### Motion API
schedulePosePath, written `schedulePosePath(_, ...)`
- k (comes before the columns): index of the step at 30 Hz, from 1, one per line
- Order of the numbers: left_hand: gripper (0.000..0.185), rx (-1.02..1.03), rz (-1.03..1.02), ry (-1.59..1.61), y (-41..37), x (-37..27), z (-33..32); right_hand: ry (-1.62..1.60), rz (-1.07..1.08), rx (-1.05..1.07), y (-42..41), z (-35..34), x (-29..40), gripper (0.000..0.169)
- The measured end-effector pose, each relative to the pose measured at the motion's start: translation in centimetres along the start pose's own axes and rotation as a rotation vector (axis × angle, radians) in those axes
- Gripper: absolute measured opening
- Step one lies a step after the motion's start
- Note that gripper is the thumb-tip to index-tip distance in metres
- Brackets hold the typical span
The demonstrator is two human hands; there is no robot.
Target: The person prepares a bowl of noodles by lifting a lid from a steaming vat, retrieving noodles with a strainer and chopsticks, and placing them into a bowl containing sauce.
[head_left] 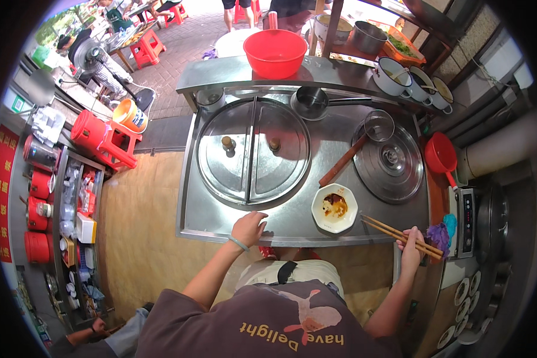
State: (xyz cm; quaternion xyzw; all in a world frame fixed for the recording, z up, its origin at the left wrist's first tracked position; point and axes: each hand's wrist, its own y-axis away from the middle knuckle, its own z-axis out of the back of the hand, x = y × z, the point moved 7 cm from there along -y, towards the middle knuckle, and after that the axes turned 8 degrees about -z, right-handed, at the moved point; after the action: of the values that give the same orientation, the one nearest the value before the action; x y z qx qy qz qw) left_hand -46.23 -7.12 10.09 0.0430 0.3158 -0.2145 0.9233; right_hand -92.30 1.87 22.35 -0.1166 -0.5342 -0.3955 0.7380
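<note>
My right hand [411, 246] grips a pair of long wooden chopsticks [387, 227], their tips pointing left toward an octagonal white bowl [317, 214]. Dark sauce and an oily yellow liquid lie in the bottom of that bowl. Nothing is held in my left hand [249, 229], which hovers near the front edge of the stainless-steel counter [291, 223] with thumb and fingers apart. Just beyond it, a large round pot is covered by a split metal lid [223, 168] with two knobs. A wood-handled strainer [345, 160] rests partly on a round metal lid [371, 165] at the right.
A long-handled saucepan [310, 102] stands behind the split lid. On the back shelf sit a red plastic basin [275, 53] and several enamel pots [391, 83]. At the right are a red ladle [441, 154] and purple cloth [437, 239]. Another person's arm [87, 333] shows lower left.
</note>
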Motion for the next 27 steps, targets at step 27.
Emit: schedulePosePath(27,0.017,0.061,0.033,0.019,-2.9,-0.2,-2.3,0.008,-0.079,0.046,-3.8,-1.3,1.8,0.034)
